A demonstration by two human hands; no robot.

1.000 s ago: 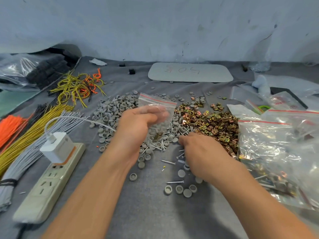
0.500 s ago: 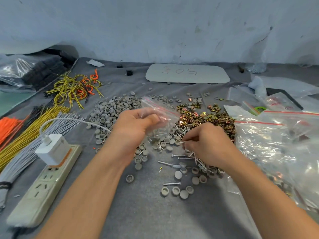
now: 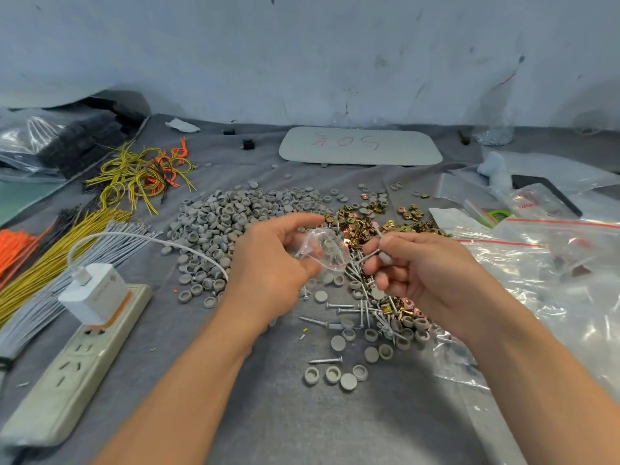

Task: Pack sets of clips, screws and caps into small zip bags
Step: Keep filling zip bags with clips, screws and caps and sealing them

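While we are pinching the little bag [image 3: 327,246] in our left hand [image 3: 275,260], our right hand [image 3: 429,273] at its three o'clock is pinching a few screws [image 3: 364,258], best slipped in heads first to avoid piercing.

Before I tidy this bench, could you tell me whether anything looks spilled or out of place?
Yes: the white charger cable trails across the heap of grey caps, where it could snag. Four stray caps and a screw lie apart from the heaps, nearest the person.
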